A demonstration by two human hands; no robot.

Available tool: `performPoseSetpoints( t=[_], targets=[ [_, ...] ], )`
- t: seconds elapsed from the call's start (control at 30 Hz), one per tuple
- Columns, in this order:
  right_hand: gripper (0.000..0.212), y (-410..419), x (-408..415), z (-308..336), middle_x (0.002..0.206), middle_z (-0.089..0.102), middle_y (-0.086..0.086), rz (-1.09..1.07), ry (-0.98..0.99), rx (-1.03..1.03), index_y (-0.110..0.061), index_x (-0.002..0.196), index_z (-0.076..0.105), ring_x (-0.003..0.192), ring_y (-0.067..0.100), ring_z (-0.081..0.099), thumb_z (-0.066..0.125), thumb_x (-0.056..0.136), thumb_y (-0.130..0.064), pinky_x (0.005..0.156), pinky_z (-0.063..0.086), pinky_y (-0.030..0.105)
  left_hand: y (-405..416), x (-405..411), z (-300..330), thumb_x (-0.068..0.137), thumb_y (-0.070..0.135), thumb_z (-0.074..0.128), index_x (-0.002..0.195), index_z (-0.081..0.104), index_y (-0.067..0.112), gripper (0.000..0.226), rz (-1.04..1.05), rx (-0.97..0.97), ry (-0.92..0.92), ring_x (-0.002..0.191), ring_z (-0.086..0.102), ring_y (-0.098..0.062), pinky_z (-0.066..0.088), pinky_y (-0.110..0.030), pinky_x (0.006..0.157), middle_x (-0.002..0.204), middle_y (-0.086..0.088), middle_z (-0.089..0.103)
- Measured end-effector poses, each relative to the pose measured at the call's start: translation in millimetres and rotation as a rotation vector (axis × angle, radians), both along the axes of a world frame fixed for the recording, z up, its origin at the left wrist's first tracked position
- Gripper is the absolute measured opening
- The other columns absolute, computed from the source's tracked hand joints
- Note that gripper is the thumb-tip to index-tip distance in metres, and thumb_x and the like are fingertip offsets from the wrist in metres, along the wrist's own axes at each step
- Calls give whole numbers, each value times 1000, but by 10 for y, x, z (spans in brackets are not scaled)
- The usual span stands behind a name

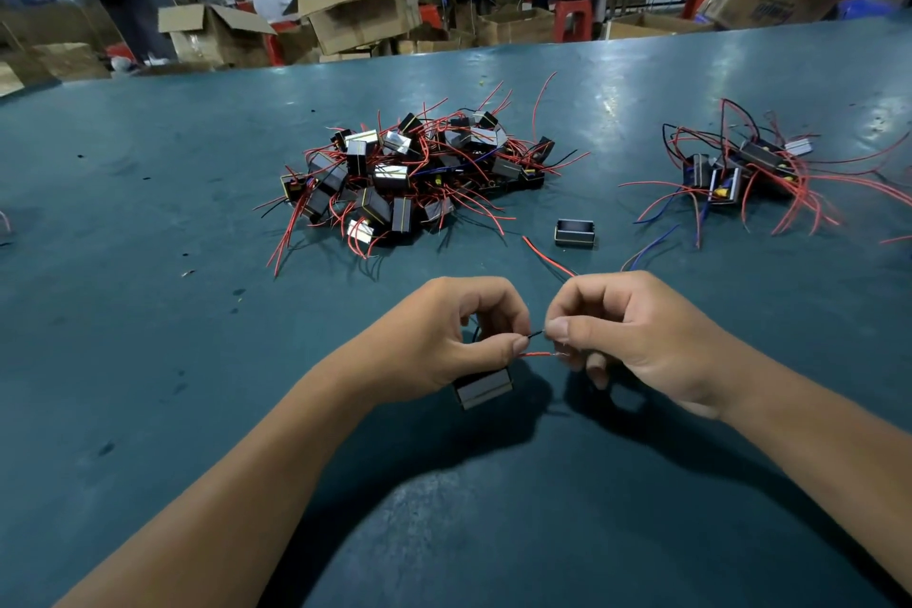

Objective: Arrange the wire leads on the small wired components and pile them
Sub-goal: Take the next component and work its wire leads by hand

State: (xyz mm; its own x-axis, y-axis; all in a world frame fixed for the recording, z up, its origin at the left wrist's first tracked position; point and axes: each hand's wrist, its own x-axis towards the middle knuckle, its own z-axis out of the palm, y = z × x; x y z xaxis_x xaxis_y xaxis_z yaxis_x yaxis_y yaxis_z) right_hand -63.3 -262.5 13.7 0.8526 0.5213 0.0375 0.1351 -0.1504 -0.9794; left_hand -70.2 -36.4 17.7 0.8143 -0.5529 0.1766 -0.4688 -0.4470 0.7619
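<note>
My left hand (459, 336) grips a small black wired component (482, 389) with a grey face, held just above the green table (148, 360). Its short black and red wire leads (535, 345) stretch across to my right hand (636, 336), whose thumb and fingers pinch their ends. A longer red lead (548, 257) sticks up past my right hand. A large pile of components (414, 173) with tangled red wires lies at the table's centre. A smaller pile (740, 173) with long red, black and blue wires lies at the right.
One lone black component (575, 232) sits between the two piles. Beyond the table's far edge stand open cardboard boxes (355, 5), red stools (572, 17) and people working at benches.
</note>
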Motion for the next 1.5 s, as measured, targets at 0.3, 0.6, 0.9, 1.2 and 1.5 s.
performPoseSetpoints(
  t=[0.3, 0.6, 0.9, 1.2, 1.5],
  targets=[
    [11, -54, 28, -15, 80, 68, 0, -109, -353, -110, -18, 93, 66, 66, 20, 61, 65, 92, -7, 53, 51, 28, -12, 28, -45, 91, 17, 74, 88, 67, 15, 8, 11, -18, 12, 71, 55, -3, 43, -16, 69, 76, 10, 65],
    [10, -164, 39, 118, 90, 67, 2, 68, -1250, -486, -10, 94, 73, 80, 25, 64, 64, 91, -10, 63, 53, 38, -20, 42, -114, 91, 26, 74, 87, 75, 20, 8, -5, -47, 51, 69, 58, -19, 48, -33, 69, 76, -3, 69],
    [4, -143, 40, 107, 81, 63, -1, 92, -1230, -528, -8, 84, 69, 71, 21, 58, 66, 86, -6, 58, 50, 37, -11, 46, -121, 90, 31, 73, 91, 75, 22, 10, 9, -38, 55, 72, 62, -25, 49, -35, 68, 78, -3, 71],
    [4, -82, 18, 80, 74, 55, -1, 30, -1195, -515, -6, 81, 66, 67, 9, 38, 64, 82, -3, 59, 39, 26, -112, 8, -94, 97, 17, 67, 95, 72, 12, 7, 16, -94, -1, 71, 56, -7, 44, -17, 71, 78, -1, 67],
    [5, -113, 28, 88, 75, 56, -3, 19, -1184, -497, -7, 80, 64, 66, 16, 48, 62, 82, -3, 59, 46, 32, -82, 23, -74, 92, 7, 71, 96, 68, 9, 6, 41, -121, 68, 73, 59, -5, 47, -21, 71, 82, 6, 68]
  ],
)
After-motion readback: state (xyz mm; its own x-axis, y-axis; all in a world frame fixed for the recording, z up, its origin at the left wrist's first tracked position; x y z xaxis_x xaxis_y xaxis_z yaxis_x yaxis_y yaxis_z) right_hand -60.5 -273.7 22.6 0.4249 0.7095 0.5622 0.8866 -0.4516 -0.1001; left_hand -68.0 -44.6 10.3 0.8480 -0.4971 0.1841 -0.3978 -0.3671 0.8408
